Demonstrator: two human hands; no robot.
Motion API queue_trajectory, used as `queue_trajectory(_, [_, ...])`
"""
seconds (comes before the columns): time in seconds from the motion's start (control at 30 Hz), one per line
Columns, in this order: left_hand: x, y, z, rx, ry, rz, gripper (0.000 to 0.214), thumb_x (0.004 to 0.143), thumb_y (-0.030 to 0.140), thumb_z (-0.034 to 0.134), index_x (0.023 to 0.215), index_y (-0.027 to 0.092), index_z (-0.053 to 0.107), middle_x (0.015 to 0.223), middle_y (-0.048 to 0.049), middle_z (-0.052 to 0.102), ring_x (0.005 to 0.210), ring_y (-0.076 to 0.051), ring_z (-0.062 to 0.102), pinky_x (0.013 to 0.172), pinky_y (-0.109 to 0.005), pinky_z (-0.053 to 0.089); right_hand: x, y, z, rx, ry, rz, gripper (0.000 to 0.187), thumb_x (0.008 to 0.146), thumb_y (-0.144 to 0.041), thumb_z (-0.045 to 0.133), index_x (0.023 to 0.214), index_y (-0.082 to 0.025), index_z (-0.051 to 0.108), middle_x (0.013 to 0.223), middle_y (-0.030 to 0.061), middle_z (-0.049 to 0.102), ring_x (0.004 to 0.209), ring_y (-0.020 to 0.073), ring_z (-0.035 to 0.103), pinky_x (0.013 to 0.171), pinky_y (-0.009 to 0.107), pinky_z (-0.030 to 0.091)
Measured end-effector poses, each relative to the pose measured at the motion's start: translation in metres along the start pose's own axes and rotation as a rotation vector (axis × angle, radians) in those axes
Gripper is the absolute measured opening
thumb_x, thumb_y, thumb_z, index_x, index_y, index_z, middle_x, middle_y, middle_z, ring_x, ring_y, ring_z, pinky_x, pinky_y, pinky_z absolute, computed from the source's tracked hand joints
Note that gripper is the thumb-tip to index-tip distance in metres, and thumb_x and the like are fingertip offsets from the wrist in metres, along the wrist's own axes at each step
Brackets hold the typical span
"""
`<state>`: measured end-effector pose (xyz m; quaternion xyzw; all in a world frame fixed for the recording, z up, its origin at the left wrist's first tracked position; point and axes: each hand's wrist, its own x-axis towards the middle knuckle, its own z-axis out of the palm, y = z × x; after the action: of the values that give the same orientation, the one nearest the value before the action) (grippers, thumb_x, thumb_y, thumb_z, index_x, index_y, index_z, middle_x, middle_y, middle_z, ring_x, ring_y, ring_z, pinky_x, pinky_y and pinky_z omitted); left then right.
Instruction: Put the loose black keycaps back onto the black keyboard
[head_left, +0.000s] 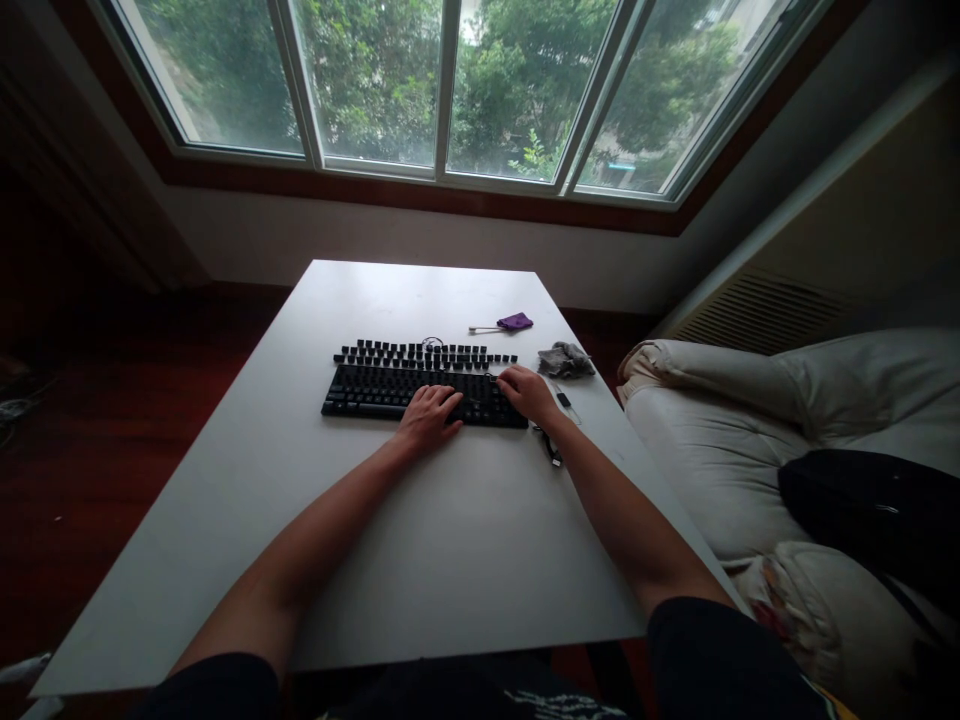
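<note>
A black keyboard [367, 393] lies across the white table [420, 540]. My left hand [429, 412] rests on its middle, palm down, with the fingers stretched over the keys. Over the keyboard's right end, my right hand [527, 392] is closed in a pinch at the upper edge. What its fingertips hold, if anything, is too small to make out. Several loose black keycaps [420, 352] stand in rows just behind the keyboard. A thin dark wire loop [433, 342] shows among them.
Right of the keyboard lie a crumpled grey cloth [565, 360], a small black piece [563, 399] and a black cable [553, 455]. Farther back are a purple cloth [515, 321] and a thin pale stick [484, 329]. A cream sofa [690, 450] flanks the table's right edge.
</note>
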<state>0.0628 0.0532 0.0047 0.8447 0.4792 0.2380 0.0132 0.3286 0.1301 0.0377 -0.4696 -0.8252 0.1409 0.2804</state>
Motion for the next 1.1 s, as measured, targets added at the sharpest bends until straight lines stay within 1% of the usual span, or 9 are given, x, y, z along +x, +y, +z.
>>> queue_trajectory(0.1, [0.0,-0.001,0.002,0.002,-0.002,0.008,0.053,0.09,0.04,0.063,0.14,0.023,0.057,0.14,-0.012,0.057,0.13,-0.03,0.05,0.115,-0.049,0.035,0.007,-0.012,0.008,0.335,0.044,0.141,0.033,0.097,-0.045,0.044,0.073,-0.023,0.05,0.065,0.0002,0.053,0.062,0.0168,0.049,0.064,0.03,0.044])
queue_trajectory(0.17, [0.0,-0.001,0.002,0.0,-0.001,0.012,0.053,0.09,0.04,0.063,0.14,0.022,0.057,0.14,-0.0124,0.057,0.13,-0.03,0.05,0.114,-0.049,0.035,0.013,-0.018,0.014,0.537,0.003,0.187,0.033,0.096,-0.045,0.039,0.07,-0.024,0.041,0.061,-0.0017,0.046,0.057,0.015,0.043,0.058,0.028,0.042])
queue_trajectory(0.23, [0.001,-0.001,0.002,-0.003,-0.002,0.011,0.053,0.09,0.04,0.063,0.14,0.022,0.057,0.14,-0.0125,0.057,0.13,-0.03,0.05,0.114,-0.049,0.035,0.018,-0.022,0.021,0.597,-0.053,0.204,0.033,0.093,-0.045,0.04,0.069,-0.024,0.037,0.06,-0.0026,0.043,0.055,0.0139,0.04,0.056,0.027,0.039])
queue_trajectory(0.33, [0.001,0.0,0.001,0.001,-0.006,0.006,0.052,0.09,0.039,0.063,0.14,0.024,0.057,0.14,-0.0121,0.058,0.13,-0.03,0.05,0.114,-0.05,0.035,0.022,-0.02,0.031,0.51,-0.117,0.209,0.034,0.088,-0.047,0.047,0.066,-0.024,0.038,0.06,-0.0031,0.042,0.057,0.0135,0.039,0.055,0.026,0.036])
queue_trajectory(0.47, [0.0,0.002,0.001,0.014,-0.005,0.007,0.052,0.091,0.039,0.062,0.14,0.023,0.057,0.14,-0.0123,0.057,0.13,-0.031,0.05,0.116,-0.05,0.034,0.024,-0.012,0.037,0.48,-0.107,0.207,0.033,0.089,-0.047,0.046,0.066,-0.023,0.041,0.06,-0.0033,0.044,0.057,0.0135,0.04,0.055,0.026,0.035])
queue_trajectory(0.67, [0.001,0.001,-0.001,-0.006,-0.008,0.003,0.053,0.09,0.039,0.063,0.14,0.023,0.057,0.141,-0.0126,0.057,0.13,-0.031,0.05,0.116,-0.05,0.034,0.046,0.016,0.028,0.112,0.098,0.193,0.02,0.088,-0.041,0.056,0.082,-0.022,0.059,0.07,-0.0003,0.061,0.067,0.0165,0.054,0.067,0.028,0.042])
queue_trajectory(0.73, [0.001,0.0,-0.002,-0.014,-0.012,0.013,0.056,0.088,0.039,0.064,0.141,0.023,0.056,0.141,-0.0126,0.057,0.132,-0.03,0.05,0.117,-0.05,0.034,0.057,0.029,0.027,-0.03,0.057,0.163,0.013,0.084,-0.032,0.06,0.091,-0.022,0.064,0.078,0.0014,0.066,0.072,0.0172,0.057,0.071,0.028,0.044])
queue_trajectory(0.87, [0.0,-0.002,-0.002,-0.024,-0.024,0.017,0.059,0.085,0.035,0.067,0.142,0.024,0.055,0.143,-0.0113,0.057,0.134,-0.029,0.05,0.119,-0.049,0.033,0.076,0.048,0.028,-0.214,-0.125,0.049,0.018,0.083,-0.023,0.064,0.101,-0.021,0.069,0.089,0.0045,0.07,0.079,0.0183,0.061,0.074,0.028,0.044])
queue_trajectory(1.1, [0.0,-0.003,0.001,-0.02,-0.035,-0.001,0.056,0.087,0.032,0.065,0.142,0.025,0.055,0.147,-0.0103,0.055,0.138,-0.028,0.048,0.121,-0.051,0.03,0.098,0.052,0.024,-0.332,-0.339,-0.033,0.021,0.08,-0.024,0.074,0.101,-0.024,0.073,0.088,0.0045,0.075,0.079,0.0203,0.065,0.07,0.027,0.042])
